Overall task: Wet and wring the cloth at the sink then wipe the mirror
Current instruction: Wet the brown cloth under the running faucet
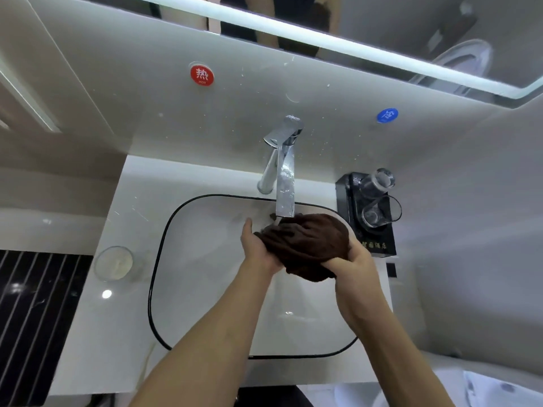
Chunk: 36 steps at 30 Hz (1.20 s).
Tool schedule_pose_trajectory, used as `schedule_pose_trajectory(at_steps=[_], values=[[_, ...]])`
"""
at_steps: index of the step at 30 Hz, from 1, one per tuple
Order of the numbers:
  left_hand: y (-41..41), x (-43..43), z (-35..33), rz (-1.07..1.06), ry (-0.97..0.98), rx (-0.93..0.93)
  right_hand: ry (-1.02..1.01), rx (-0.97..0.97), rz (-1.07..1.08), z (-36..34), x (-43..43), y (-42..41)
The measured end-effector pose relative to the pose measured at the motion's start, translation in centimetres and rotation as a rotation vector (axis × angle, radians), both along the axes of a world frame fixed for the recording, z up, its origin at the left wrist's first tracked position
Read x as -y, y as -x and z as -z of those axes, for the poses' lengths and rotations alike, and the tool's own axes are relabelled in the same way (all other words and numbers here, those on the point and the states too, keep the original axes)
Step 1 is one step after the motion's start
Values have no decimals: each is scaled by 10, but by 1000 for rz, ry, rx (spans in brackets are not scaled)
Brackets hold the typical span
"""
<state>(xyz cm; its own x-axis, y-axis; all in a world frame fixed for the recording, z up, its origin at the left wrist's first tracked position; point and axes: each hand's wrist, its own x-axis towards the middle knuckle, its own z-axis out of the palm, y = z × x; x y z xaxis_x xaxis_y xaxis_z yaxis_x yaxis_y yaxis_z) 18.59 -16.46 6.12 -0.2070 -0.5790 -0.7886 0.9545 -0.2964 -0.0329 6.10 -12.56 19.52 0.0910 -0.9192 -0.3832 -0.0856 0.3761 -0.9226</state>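
A dark brown cloth (308, 245) is bunched into a ball over the white sink basin (205, 277), right under the spout of the chrome faucet (283, 177). My left hand (258, 248) cups its left side. My right hand (352, 265) grips its lower right side. Both hands are closed on the cloth above the basin. A thin stream of water seems to fall from the spout onto the cloth. The mirror (396, 22) with a lit strip along its lower edge hangs above on the wall.
A black tray (346, 195) with two upturned glasses (379, 201) stands right of the basin. A clear round dish (114, 262) sits on the counter at the left. Red hot (202, 74) and blue cold (387, 115) stickers mark the wall.
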Motion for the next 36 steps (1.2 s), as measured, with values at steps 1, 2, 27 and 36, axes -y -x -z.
schedule_pose_trajectory(at_steps=[1,2,27,36], values=[[-1,5,7,-48,15,-47,14,-21,-14,1,-5,8],[-2,10,9,-80,36,-87,9,-29,-12,3,-11,17],[-33,8,14,525,231,436,-602,660,176,99,72,-28],[-21,11,20,359,210,516,-938,206,212,146,49,5]])
